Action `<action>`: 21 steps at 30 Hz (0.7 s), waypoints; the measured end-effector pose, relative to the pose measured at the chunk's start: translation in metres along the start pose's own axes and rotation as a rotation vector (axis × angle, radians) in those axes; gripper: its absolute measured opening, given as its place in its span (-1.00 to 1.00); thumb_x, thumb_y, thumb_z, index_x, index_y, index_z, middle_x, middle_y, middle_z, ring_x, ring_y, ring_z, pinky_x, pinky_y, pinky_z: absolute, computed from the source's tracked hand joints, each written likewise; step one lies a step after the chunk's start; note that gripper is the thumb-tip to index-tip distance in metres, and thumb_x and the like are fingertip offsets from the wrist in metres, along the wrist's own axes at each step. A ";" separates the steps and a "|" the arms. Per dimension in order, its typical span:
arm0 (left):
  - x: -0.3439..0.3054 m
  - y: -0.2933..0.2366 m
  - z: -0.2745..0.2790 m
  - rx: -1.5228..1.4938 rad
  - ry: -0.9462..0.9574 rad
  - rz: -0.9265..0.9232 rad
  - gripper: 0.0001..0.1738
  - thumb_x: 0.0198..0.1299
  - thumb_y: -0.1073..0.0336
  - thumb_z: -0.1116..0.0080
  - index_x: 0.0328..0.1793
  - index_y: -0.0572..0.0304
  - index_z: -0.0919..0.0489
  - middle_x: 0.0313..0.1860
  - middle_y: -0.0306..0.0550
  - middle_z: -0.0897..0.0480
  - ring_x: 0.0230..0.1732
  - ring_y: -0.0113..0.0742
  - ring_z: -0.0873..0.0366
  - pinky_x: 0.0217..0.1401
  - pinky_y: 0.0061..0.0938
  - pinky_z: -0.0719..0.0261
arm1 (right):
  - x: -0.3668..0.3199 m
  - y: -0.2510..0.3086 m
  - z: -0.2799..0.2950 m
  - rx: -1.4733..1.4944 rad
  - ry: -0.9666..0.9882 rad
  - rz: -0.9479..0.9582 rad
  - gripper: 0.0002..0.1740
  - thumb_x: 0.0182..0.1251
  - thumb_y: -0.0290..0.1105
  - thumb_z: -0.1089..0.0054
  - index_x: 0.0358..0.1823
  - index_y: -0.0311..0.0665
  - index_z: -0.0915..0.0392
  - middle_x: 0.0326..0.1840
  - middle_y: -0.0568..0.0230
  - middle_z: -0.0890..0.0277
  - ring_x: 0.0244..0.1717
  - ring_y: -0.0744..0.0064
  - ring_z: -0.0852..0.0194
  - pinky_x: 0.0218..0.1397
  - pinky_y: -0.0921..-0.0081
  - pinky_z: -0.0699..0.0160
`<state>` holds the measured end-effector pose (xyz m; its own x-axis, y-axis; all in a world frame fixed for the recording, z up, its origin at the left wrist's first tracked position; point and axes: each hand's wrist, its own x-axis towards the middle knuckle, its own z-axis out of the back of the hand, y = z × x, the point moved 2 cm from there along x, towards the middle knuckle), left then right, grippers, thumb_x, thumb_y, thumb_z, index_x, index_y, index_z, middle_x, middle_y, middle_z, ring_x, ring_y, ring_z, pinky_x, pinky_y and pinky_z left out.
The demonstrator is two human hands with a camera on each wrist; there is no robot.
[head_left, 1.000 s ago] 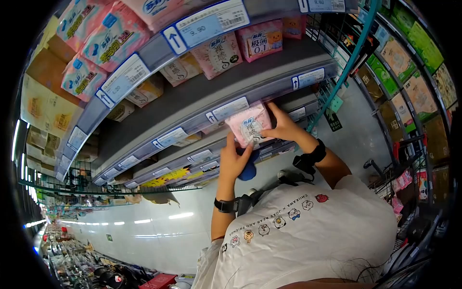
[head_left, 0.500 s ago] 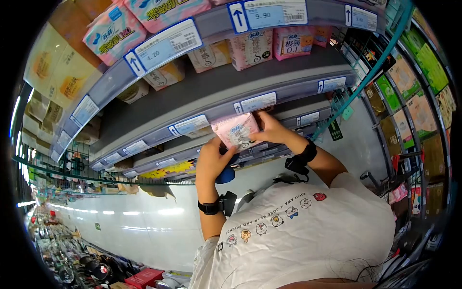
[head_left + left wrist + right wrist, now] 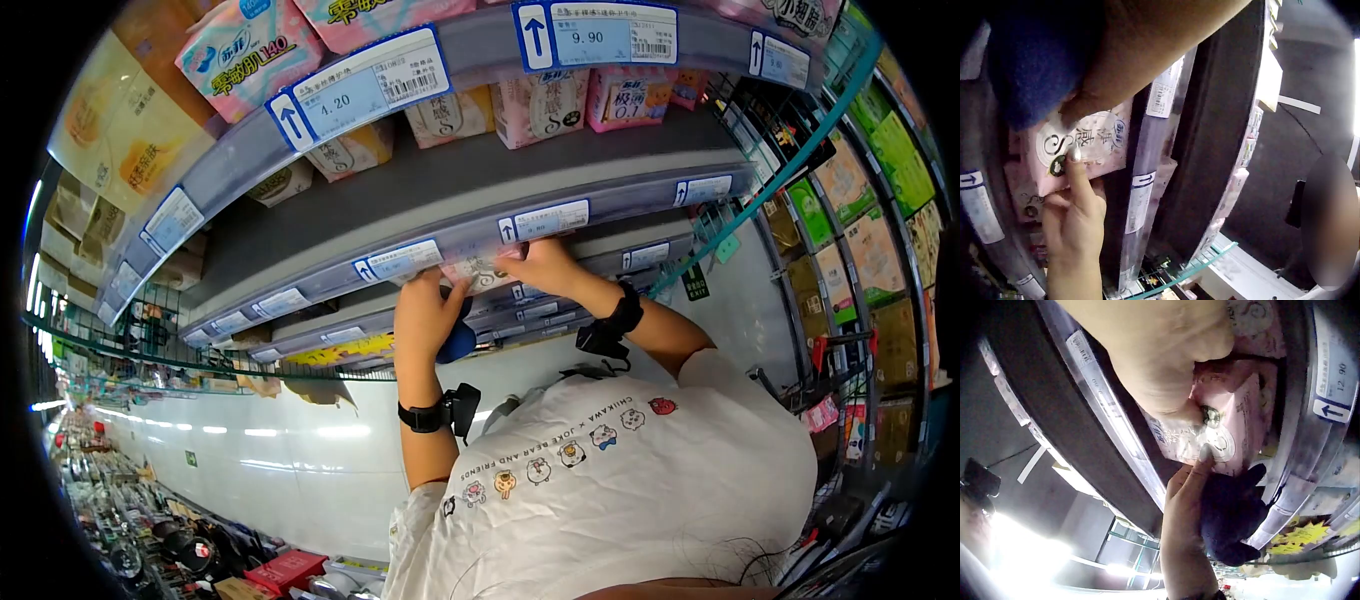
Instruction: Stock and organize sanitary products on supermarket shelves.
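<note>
Both hands hold a pink soft pack of sanitary pads (image 3: 478, 274) from its two sides, partly under the edge of a shelf. My left hand (image 3: 424, 316) grips its left end, thumb on the front. My right hand (image 3: 550, 270) grips the other end; in the left wrist view its thumb lies on the printed face of the pack (image 3: 1094, 140). A dark blue plush thing (image 3: 1232, 515) hangs beside the left hand. In the right wrist view, another pink pack (image 3: 1254, 328) lies close behind the held one.
The shelf edge with price tags (image 3: 545, 220) runs just above the hands. More pad packs (image 3: 540, 105) stand on the shelf above. A teal wire divider (image 3: 770, 180) closes the right end. A shopping cart (image 3: 835, 375) stands at the right, and boxed goods line the shelves beyond.
The pack has moved forward with both hands, in under the shelf edge, so less of it shows. The head view has shifted, bringing the upper price tags nearer.
</note>
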<state>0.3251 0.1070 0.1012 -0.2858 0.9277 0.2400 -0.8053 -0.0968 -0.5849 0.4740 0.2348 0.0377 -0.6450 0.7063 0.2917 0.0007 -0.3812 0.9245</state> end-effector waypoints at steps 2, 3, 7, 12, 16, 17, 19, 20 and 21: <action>0.004 0.007 -0.006 0.000 -0.054 -0.055 -0.67 0.02 0.19 -0.22 -0.26 0.37 -0.56 -0.39 0.23 -0.61 -0.35 0.14 -0.57 -0.28 -0.18 -0.50 | 0.001 0.000 -0.003 0.010 -0.016 -0.012 -0.58 0.03 -0.33 -0.32 -0.10 -0.34 -0.43 -0.22 0.16 -0.52 -0.21 0.36 -0.49 -0.12 0.40 -0.47; 0.005 0.010 -0.009 -0.001 -0.080 -0.081 -0.67 0.02 0.18 -0.21 -0.28 0.36 -0.55 -0.44 0.20 -0.61 -0.39 0.11 -0.58 -0.32 -0.17 -0.51 | 0.002 -0.003 -0.004 -0.017 -0.003 -0.020 -0.59 0.04 -0.33 -0.32 -0.11 -0.34 -0.43 -0.23 0.15 -0.53 -0.22 0.34 -0.50 -0.12 0.40 -0.47; 0.008 0.018 -0.018 0.073 -0.121 -0.048 -0.69 0.03 0.17 -0.20 -0.32 0.34 -0.55 -0.45 0.15 -0.62 -0.41 0.10 -0.59 -0.34 -0.20 -0.52 | 0.007 -0.003 -0.005 -0.190 0.008 0.001 -0.60 0.07 -0.28 -0.31 -0.12 -0.34 -0.44 -0.29 0.11 -0.53 -0.26 0.27 -0.52 -0.15 0.37 -0.48; 0.008 0.031 -0.029 0.105 -0.122 0.006 -0.66 0.00 0.15 -0.23 -0.34 0.36 -0.55 -0.47 0.17 -0.61 -0.44 0.12 -0.58 -0.37 -0.21 -0.52 | 0.009 -0.017 -0.008 -0.345 0.082 0.021 -0.52 0.06 -0.24 -0.31 -0.05 -0.34 -0.41 -0.19 -0.04 -0.48 -0.18 0.02 -0.50 -0.13 0.27 -0.47; 0.005 0.033 -0.032 0.146 -0.044 0.073 -0.63 -0.03 0.15 -0.27 -0.36 0.41 -0.56 -0.49 0.21 -0.60 -0.44 0.13 -0.57 -0.35 -0.20 -0.52 | 0.003 -0.019 -0.009 -0.447 0.063 0.058 -0.42 0.03 -0.24 -0.32 0.05 -0.35 -0.34 -0.04 -0.19 -0.40 -0.05 -0.19 -0.40 -0.02 0.13 -0.41; 0.005 0.031 -0.031 0.136 -0.037 0.070 -0.62 -0.04 0.15 -0.27 -0.36 0.42 -0.56 -0.49 0.21 -0.60 -0.44 0.13 -0.57 -0.35 -0.19 -0.53 | 0.001 -0.019 -0.009 -0.439 0.062 0.036 -0.38 0.02 -0.24 -0.33 0.08 -0.36 -0.31 -0.01 -0.23 -0.37 -0.01 -0.24 -0.37 0.02 0.10 -0.39; 0.005 0.029 -0.031 0.114 -0.031 0.057 -0.61 -0.05 0.15 -0.28 -0.36 0.43 -0.56 -0.49 0.22 -0.60 -0.43 0.13 -0.57 -0.34 -0.20 -0.53 | -0.002 -0.019 -0.008 -0.462 0.058 0.049 -0.33 0.01 -0.24 -0.33 0.12 -0.39 -0.28 0.02 -0.27 -0.34 0.02 -0.26 -0.34 0.07 0.09 -0.35; 0.005 0.029 -0.030 0.102 -0.034 0.047 -0.61 -0.05 0.15 -0.28 -0.37 0.43 -0.57 -0.48 0.22 -0.60 -0.42 0.13 -0.57 -0.34 -0.20 -0.53 | -0.003 -0.019 -0.008 -0.474 0.055 0.056 -0.31 0.00 -0.24 -0.33 0.13 -0.40 -0.26 0.03 -0.29 -0.33 0.04 -0.27 -0.33 0.10 0.09 -0.33; 0.004 0.029 -0.030 0.089 -0.036 0.036 -0.61 -0.06 0.15 -0.29 -0.37 0.43 -0.57 -0.48 0.22 -0.60 -0.41 0.14 -0.57 -0.34 -0.20 -0.53 | -0.004 -0.017 -0.007 -0.483 0.048 0.065 -0.28 -0.01 -0.24 -0.34 0.15 -0.41 -0.24 0.04 -0.31 -0.32 0.05 -0.28 -0.32 0.11 0.09 -0.32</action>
<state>0.3163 0.1191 0.0616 -0.3322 0.9097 0.2490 -0.8371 -0.1628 -0.5223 0.4712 0.2341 0.0191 -0.6897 0.6482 0.3227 -0.3054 -0.6645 0.6820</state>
